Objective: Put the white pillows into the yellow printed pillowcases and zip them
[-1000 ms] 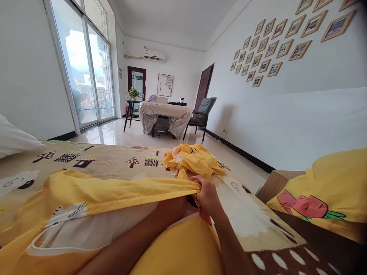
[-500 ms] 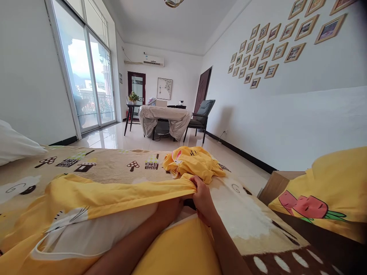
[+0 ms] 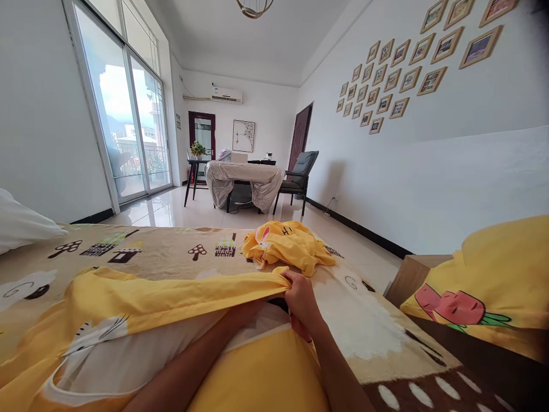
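A yellow fabric cover [image 3: 171, 293] with a white lining stretches across the bed in front of me, its opening lifted. My right hand [image 3: 300, 294] is closed on the upper edge of this cover at its right end. The left forearm reaches inside the opening, beneath the raised edge; my left hand [image 3: 253, 309] is mostly hidden by the fabric, and its fingers do not show. White filling or lining lies around that arm. Just beyond my right hand rests a crumpled yellow cloth [image 3: 289, 246] with a rabbit print.
The patterned blanket [image 3: 158, 246] covers the bed. A white pillow [image 3: 26, 223] lies at the left edge. At the right, a yellow cushion [image 3: 510, 274] with a red print sits by a wooden board. Beyond are a covered table [image 3: 244, 171] and a dark chair [image 3: 300, 174].
My left arm has drawn back slightly to the left inside the cover, and its hand is more hidden. The right hand keeps its hold on the edge. The view has shifted slightly.
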Tool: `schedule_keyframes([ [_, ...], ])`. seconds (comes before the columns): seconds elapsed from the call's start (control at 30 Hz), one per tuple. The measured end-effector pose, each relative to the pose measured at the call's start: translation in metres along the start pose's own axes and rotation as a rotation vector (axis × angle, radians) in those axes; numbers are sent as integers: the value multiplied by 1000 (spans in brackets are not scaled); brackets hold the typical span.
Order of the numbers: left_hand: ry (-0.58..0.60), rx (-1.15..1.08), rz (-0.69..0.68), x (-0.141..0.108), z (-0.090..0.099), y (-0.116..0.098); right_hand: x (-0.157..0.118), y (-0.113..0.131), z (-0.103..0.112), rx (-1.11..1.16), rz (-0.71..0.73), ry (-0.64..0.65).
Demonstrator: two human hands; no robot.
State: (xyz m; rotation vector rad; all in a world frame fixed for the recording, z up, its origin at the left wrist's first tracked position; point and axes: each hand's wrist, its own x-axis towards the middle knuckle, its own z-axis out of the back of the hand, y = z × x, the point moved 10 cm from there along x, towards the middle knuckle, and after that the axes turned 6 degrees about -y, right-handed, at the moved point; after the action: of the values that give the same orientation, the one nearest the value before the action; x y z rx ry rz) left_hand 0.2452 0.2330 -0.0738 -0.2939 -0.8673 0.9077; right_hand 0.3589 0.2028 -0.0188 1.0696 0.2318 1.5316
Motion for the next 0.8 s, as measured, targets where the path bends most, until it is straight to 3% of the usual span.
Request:
schedule_keyframes([
  [0.17, -15, -6, -1, -12, 11, -19, 2, 10, 7, 89, 71, -55],
  [0.37, 45, 35, -386, -29, 23, -77, -2, 9, 14, 190, -35, -101],
  [0.47, 58, 91, -465, -33, 24, -89, -3, 12, 15, 228, -58, -115],
  [0.57, 131, 131, -433, -32, 16, -87, -3, 13, 14, 266, -53, -115],
  [0.7, 278, 159, -267, -31, -1, -67, 0, 7, 13, 192, -43, -96],
  [0.8, 253, 17, -108, -25, -1, -49, 3, 0, 9, 108, -53, -39],
])
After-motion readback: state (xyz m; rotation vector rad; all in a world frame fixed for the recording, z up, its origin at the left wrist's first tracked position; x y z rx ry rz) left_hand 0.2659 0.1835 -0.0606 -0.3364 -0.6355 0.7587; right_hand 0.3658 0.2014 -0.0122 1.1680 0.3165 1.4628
